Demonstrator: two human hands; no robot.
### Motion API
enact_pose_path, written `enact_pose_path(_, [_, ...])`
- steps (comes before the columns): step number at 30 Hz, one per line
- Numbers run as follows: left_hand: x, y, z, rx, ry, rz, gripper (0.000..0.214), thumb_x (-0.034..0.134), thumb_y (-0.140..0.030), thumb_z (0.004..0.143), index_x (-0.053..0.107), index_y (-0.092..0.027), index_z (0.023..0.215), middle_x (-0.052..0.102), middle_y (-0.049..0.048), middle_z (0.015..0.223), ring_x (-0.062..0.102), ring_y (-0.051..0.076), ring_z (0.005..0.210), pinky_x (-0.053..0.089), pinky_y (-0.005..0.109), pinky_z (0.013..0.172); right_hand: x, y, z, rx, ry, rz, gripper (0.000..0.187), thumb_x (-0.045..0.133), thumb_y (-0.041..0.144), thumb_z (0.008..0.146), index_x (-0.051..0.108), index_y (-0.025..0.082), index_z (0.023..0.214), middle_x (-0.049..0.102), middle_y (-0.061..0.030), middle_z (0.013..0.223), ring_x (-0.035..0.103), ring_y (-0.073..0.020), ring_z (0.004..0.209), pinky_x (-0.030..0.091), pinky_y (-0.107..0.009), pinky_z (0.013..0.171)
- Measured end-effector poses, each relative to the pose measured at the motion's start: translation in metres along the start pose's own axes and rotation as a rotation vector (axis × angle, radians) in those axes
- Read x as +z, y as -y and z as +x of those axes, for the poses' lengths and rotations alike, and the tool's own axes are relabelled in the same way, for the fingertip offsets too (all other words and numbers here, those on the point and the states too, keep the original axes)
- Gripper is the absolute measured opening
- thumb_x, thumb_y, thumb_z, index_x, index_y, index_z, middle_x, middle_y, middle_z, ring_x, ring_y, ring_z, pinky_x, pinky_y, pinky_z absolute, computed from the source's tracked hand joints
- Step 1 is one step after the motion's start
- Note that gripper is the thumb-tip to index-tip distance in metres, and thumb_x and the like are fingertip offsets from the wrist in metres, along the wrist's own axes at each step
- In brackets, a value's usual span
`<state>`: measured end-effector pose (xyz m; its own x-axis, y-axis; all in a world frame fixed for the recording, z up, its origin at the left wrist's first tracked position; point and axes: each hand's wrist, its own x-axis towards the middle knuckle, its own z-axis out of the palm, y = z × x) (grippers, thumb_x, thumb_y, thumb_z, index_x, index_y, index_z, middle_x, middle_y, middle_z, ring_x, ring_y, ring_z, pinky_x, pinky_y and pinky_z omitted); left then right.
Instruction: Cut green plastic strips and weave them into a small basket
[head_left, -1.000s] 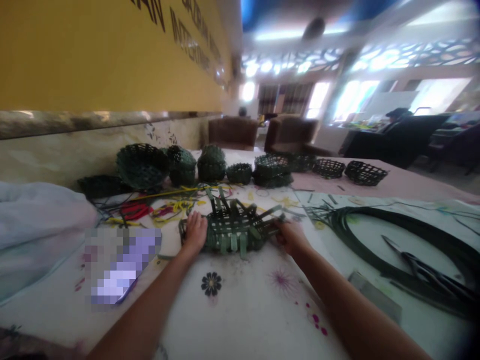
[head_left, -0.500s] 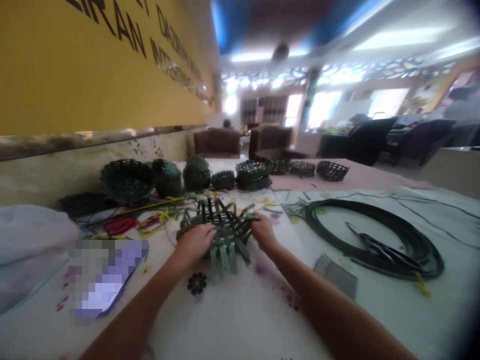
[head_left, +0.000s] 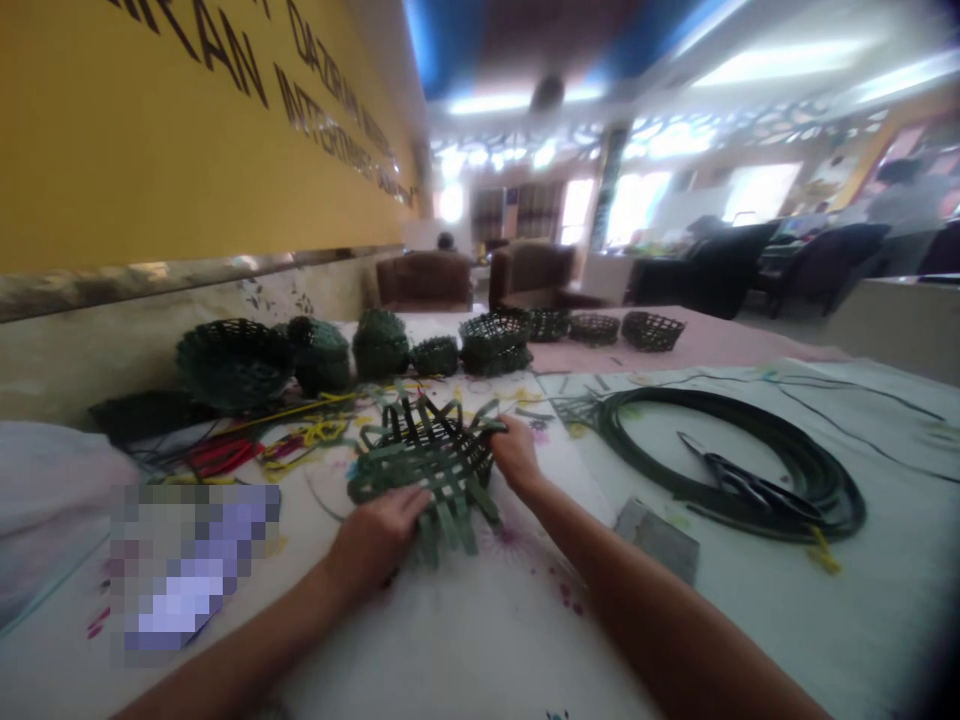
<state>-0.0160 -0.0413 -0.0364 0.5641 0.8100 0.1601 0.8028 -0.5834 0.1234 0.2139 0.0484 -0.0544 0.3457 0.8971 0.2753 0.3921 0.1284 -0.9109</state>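
A partly woven basket [head_left: 435,465] of dark green flat strips lies in front of me, its loose strip ends sticking out all round. At its near left edge, my left hand [head_left: 382,530] is closed on the weave, fingers on top and thumb hidden. My right hand [head_left: 516,452] pinches a strip at the basket's right side. The underside of the basket is hidden.
Finished green baskets [head_left: 495,342] line the table's back. At right, a coil of green strip [head_left: 832,490] holds scissors [head_left: 742,485], with a grey flat block [head_left: 658,540] nearby. Red and yellow strands [head_left: 307,440], a blurred-out purple object [head_left: 202,570] and a plastic bag [head_left: 52,510] are left.
My left hand has slid down toward the basket's near edge, uncovering more of the weave. My right hand stays at the right side. The whole view has shifted slightly.
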Motion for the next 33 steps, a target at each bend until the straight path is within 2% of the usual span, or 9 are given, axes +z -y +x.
enact_pose_path(3, [-0.013,0.008,0.027,-0.091,-0.103,-0.408,0.042,0.04,-0.028,0.097,0.061,-0.015,0.13,0.06,0.0112,0.137,0.055,0.024,0.127,0.039,0.039,0.112,0.001,0.001,-0.002,-0.02,0.024,-0.001,0.012,0.042,0.013,0.057,0.054,0.018,0.056,0.052,0.0015,0.056,0.044,-0.0143,0.059,0.026,-0.026,0.056])
enact_pose_path(5, [-0.02,0.008,0.054,-0.179,-0.037,-0.645,0.045,0.043,-0.039,0.095,0.062,-0.016,0.129,0.063,0.0094,0.134,0.058,0.025,0.123,0.042,0.038,0.108,0.0,0.002,-0.003,-0.039,0.036,-0.004,0.013,0.042,0.014,0.057,0.054,0.018,0.058,0.053,0.0015,0.057,0.045,-0.0146,0.062,0.027,-0.025,0.057])
enact_pose_path(9, [-0.01,-0.006,0.09,0.065,0.134,-0.735,0.043,0.049,-0.038,0.092,0.064,-0.016,0.126,0.064,0.0077,0.131,0.057,0.024,0.122,0.039,0.035,0.11,-0.002,0.002,-0.004,-0.054,0.063,-0.02,0.014,0.041,0.015,0.058,0.055,0.019,0.06,0.055,0.0013,0.058,0.046,-0.0149,0.062,0.029,-0.024,0.057])
enact_pose_path(13, [0.011,-0.023,0.077,0.15,0.14,-0.614,0.045,0.033,-0.03,0.099,0.059,-0.018,0.134,0.052,0.0092,0.142,0.046,0.019,0.133,0.03,0.034,0.117,-0.003,0.001,-0.002,-0.034,0.075,-0.051,0.013,0.041,0.014,0.058,0.054,0.019,0.059,0.056,0.0006,0.058,0.045,-0.0149,0.061,0.029,-0.025,0.057])
enact_pose_path(17, [0.017,-0.034,0.054,0.236,0.17,-0.457,0.042,0.035,-0.035,0.1,0.062,-0.03,0.132,0.031,0.0048,0.157,0.027,0.026,0.145,0.021,0.047,0.121,-0.002,0.003,-0.002,-0.016,0.071,-0.066,0.015,0.043,0.013,0.059,0.056,0.019,0.064,0.06,-0.0004,0.064,0.047,-0.0154,0.064,0.031,-0.025,0.059])
enact_pose_path(20, [0.015,-0.036,0.051,0.28,0.148,-0.37,0.038,0.04,-0.035,0.099,0.062,-0.037,0.13,0.034,0.0039,0.155,0.023,0.029,0.147,0.011,0.054,0.121,-0.003,0.004,-0.001,0.012,0.099,-0.068,0.017,0.042,0.011,0.06,0.057,0.018,0.065,0.061,-0.0011,0.065,0.048,-0.0155,0.064,0.033,-0.025,0.059])
enact_pose_path(23, [0.013,-0.034,0.052,0.373,0.177,-0.391,0.04,0.04,-0.036,0.099,0.057,-0.037,0.135,0.043,0.0028,0.151,0.025,0.026,0.148,0.006,0.053,0.122,-0.005,0.006,0.002,0.043,0.13,-0.075,0.019,0.042,0.009,0.06,0.058,0.018,0.065,0.062,-0.0012,0.065,0.049,-0.0151,0.063,0.034,-0.024,0.058])
enact_pose_path(28, [0.008,-0.031,0.052,0.527,0.333,-0.493,0.053,0.04,-0.037,0.1,0.033,-0.031,0.152,0.029,0.0011,0.161,0.018,0.023,0.15,0.003,0.05,0.123,-0.008,0.004,0.007,0.136,0.168,-0.078,0.017,0.043,0.008,0.059,0.057,0.017,0.061,0.058,0.0003,0.055,0.047,-0.0136,0.055,0.034,-0.023,0.053])
enact_pose_path(33, [0.008,-0.029,0.054,0.519,0.36,-0.541,0.049,0.043,-0.038,0.099,0.04,-0.034,0.148,0.026,-0.0007,0.161,0.018,0.023,0.15,0.004,0.049,0.123,-0.005,-0.002,0.007,0.196,0.188,-0.058,0.018,0.043,0.009,0.061,0.058,0.017,0.066,0.059,0.0001,0.056,0.047,-0.0121,0.05,0.031,-0.022,0.047])
